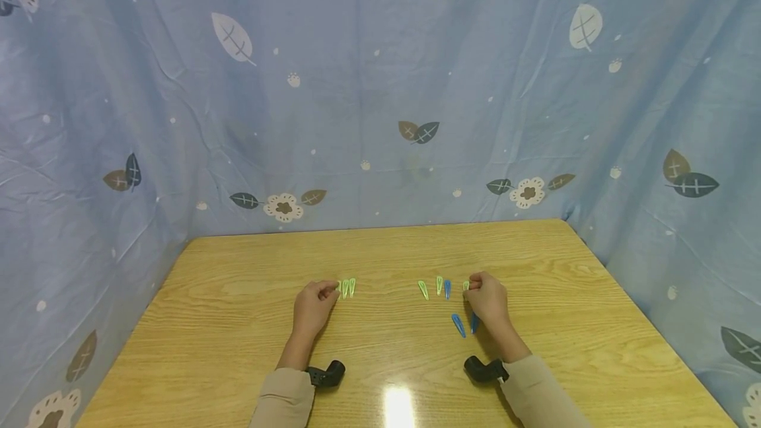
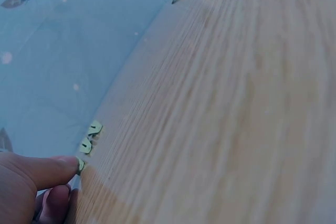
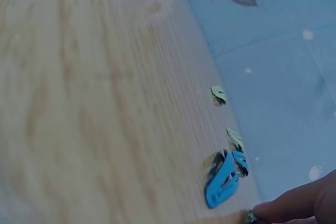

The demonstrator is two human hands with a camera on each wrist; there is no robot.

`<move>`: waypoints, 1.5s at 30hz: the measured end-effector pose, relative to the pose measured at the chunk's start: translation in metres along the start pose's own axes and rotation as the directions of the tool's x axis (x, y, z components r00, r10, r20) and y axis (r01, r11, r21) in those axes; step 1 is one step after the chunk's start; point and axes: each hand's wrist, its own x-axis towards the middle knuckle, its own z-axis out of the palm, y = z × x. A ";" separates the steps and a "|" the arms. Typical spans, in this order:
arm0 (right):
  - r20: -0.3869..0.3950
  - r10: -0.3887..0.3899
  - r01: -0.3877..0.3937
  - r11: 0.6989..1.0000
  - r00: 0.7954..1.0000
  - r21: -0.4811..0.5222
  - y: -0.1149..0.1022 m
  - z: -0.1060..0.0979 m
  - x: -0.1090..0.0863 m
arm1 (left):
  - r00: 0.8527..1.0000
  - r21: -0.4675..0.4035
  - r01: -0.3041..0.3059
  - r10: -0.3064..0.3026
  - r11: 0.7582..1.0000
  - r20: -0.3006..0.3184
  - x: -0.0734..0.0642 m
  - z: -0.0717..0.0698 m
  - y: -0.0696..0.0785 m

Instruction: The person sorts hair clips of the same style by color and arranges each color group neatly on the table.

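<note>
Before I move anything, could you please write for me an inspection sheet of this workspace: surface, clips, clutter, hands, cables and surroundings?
Surface: wood-grain table, with a bright reflection at the near side.
Clips: six green clips, three on the left side and three on the right; three blue clips, all on the right, one partly hidden.
Clutter: nothing seen.
Left hand: fingers at the leftmost green clip; pinch or touch unclear.
Right hand: fingers at the rightmost green clip; pinch or touch unclear.
Cables: nothing seen.
Surroundings: blue printed curtain behind and at both sides; a black device on each wrist.
</note>
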 end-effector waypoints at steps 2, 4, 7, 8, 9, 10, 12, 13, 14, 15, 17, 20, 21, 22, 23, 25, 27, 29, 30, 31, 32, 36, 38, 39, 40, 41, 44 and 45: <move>-0.009 -0.014 0.014 1.000 1.000 0.026 0.000 0.000 -0.001 | 1.000 0.000 -0.001 0.001 1.000 0.000 0.000 0.000 0.000; -0.020 -0.029 0.030 0.998 0.999 0.047 0.001 0.001 -0.001 | 1.000 0.002 -0.004 0.004 1.000 0.000 0.000 0.000 0.000; -0.034 -0.043 0.046 0.996 0.998 0.075 0.001 0.003 -0.002 | 1.000 0.004 -0.008 0.008 1.000 -0.002 0.000 0.000 0.000; -0.037 -0.038 0.042 0.995 0.999 0.086 0.002 0.004 -0.001 | 1.000 0.003 -0.009 0.009 1.000 -0.002 0.000 0.000 0.000; -0.039 -0.034 0.038 0.994 0.999 0.102 0.002 0.004 -0.001 | 1.000 0.003 -0.010 0.010 1.000 -0.003 0.000 0.000 0.000; -0.040 -0.025 0.029 0.993 0.999 0.119 0.002 0.005 0.000 | 1.000 0.003 -0.009 0.009 1.000 -0.003 0.000 0.000 0.000; -0.038 -0.004 0.010 0.987 0.999 0.158 0.002 0.006 0.000 | 1.000 0.001 -0.007 0.007 1.000 -0.005 0.000 -0.001 0.000; -0.035 0.004 0.002 0.984 0.999 0.178 0.002 0.006 0.000 | 1.000 0.001 -0.006 0.006 1.000 -0.005 0.000 -0.001 0.000; -0.029 0.015 -0.009 0.980 0.999 0.201 0.001 0.005 0.001 | 1.000 0.002 -0.007 0.007 1.000 -0.005 0.000 0.000 0.001; -0.021 0.020 -0.015 0.974 1.000 0.225 0.000 0.005 0.000 | 1.000 0.003 -0.007 0.007 1.000 -0.006 0.000 0.000 0.001; 0.000 0.021 -0.020 0.964 1.000 0.266 -0.002 0.005 0.000 | 1.000 0.002 -0.005 0.006 1.000 -0.007 0.000 0.000 0.001; 0.037 0.010 -0.021 0.948 0.999 0.317 -0.005 0.004 -0.001 | 1.000 0.005 -0.006 0.006 1.000 -0.005 0.000 0.000 0.001; 0.050 0.006 -0.022 0.943 0.999 0.333 -0.007 0.004 -0.001 | 1.000 0.003 -0.004 0.004 1.000 -0.004 0.000 0.000 0.001; 0.065 0.003 -0.025 0.939 0.998 0.342 -0.008 0.004 -0.001 | 1.000 0.003 -0.004 0.004 1.000 -0.002 0.000 0.000 0.001; 0.078 -0.002 -0.026 0.935 0.997 0.355 -0.010 0.005 -0.002 | 1.000 0.002 -0.004 0.004 1.000 -0.001 0.000 0.000 0.001; 0.101 -0.008 -0.030 0.928 0.995 0.372 -0.014 0.005 -0.003 | 1.000 0.001 -0.005 0.005 1.000 0.001 0.000 0.000 0.001; 0.125 -0.010 -0.040 0.917 0.992 0.397 -0.019 0.006 -0.004 | 1.000 -0.001 -0.004 0.004 1.000 -0.001 0.000 0.000 0.000; 0.141 -0.013 -0.048 0.908 0.990 0.417 -0.024 0.007 -0.005 | 1.000 -0.001 -0.004 0.004 1.000 -0.003 0.000 0.000 0.000; 0.152 -0.013 -0.054 0.902 0.988 0.428 -0.026 0.008 -0.006 | 1.000 -0.001 -0.003 0.003 1.000 -0.004 0.000 0.000 0.000; 0.160 -0.013 -0.060 0.895 0.987 0.443 -0.028 0.009 -0.007 | 1.000 -0.001 -0.003 0.003 1.000 -0.003 0.000 0.000 -0.001; 0.167 -0.014 -0.064 0.890 0.986 0.452 -0.030 0.011 -0.008 | 1.000 -0.002 -0.002 0.002 1.000 -0.003 0.000 0.000 -0.001; 0.198 -0.025 -0.076 0.870 0.980 0.487 -0.036 0.020 -0.011 | 1.000 -0.004 -0.003 0.003 1.000 0.001 0.001 0.001 -0.002; 0.194 -0.032 -0.071 0.861 0.981 0.504 -0.044 0.023 -0.015 | 1.000 -0.005 -0.006 0.006 1.000 0.001 0.001 0.001 -0.002; 0.198 -0.036 -0.072 0.856 0.979 0.511 -0.047 0.026 -0.015 | 1.000 -0.005 -0.007 0.007 1.000 0.001 0.001 0.001 -0.002; 0.193 -0.043 -0.063 0.859 0.980 0.509 -0.050 0.029 -0.016 | 1.000 -0.005 -0.009 0.009 1.000 0.001 0.001 0.001 -0.002; 0.188 -0.048 -0.057 0.856 0.981 0.513 -0.053 0.032 -0.017 | 1.000 -0.004 -0.008 0.008 1.000 0.000 0.001 0.000 -0.003; 0.195 -0.073 -0.042 0.847 0.978 0.529 -0.061 0.043 -0.021 | 1.000 -0.004 -0.008 0.008 1.000 -0.001 0.002 0.000 -0.003; 0.197 -0.079 -0.039 0.846 0.977 0.532 -0.061 0.049 -0.020 | 1.000 -0.005 -0.009 0.009 1.000 -0.002 0.002 -0.001 -0.002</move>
